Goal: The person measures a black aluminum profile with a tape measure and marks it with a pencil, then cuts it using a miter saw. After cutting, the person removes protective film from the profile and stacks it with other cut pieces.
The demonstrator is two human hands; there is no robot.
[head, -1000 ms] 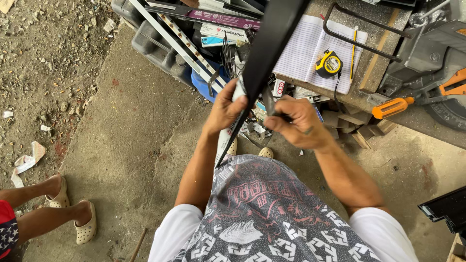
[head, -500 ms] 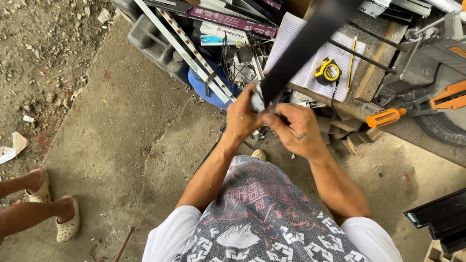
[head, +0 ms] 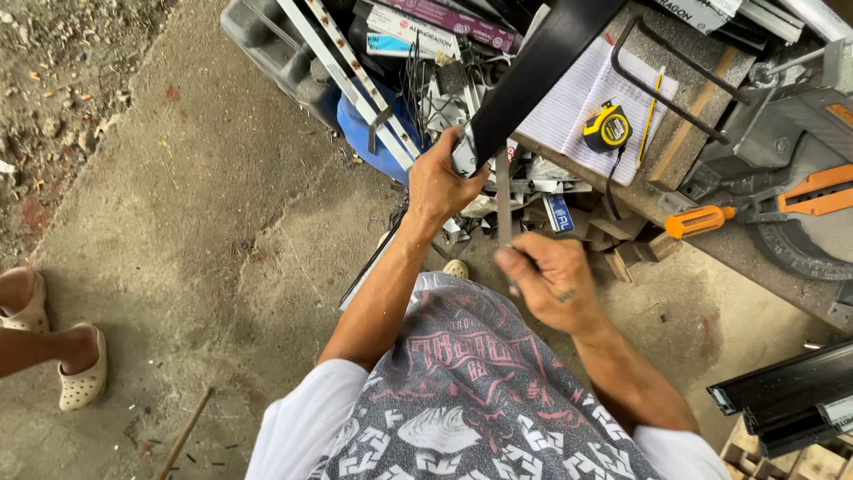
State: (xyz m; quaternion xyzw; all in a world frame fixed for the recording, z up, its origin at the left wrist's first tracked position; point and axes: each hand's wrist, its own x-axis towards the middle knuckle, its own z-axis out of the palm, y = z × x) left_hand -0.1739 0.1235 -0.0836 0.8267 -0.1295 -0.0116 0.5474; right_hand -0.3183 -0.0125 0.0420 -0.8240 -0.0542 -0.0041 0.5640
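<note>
My left hand [head: 446, 180] grips the lower end of a long black metal profile [head: 533, 71] that slants up to the top right. My right hand [head: 549, 280] is closed on a thin flat grey file-like tool [head: 503, 191], which stands upright with its tip close to the profile's cut end. Both hands are above the concrete floor, in front of a cluttered workbench.
On the bench lie a lined notepad [head: 569, 107], a yellow tape measure [head: 608, 129], a pencil, a black hacksaw frame [head: 657, 67] and an orange-handled screwdriver [head: 697, 220]. A mitre saw [head: 800, 187] stands at right. Metal profiles and offcuts pile at top centre. Another person's sandalled feet [head: 62, 356] are at left.
My right hand has pulled down and away from the profile's end, now holding the grey tool upright. The left hand keeps its grip; the view has shifted.
</note>
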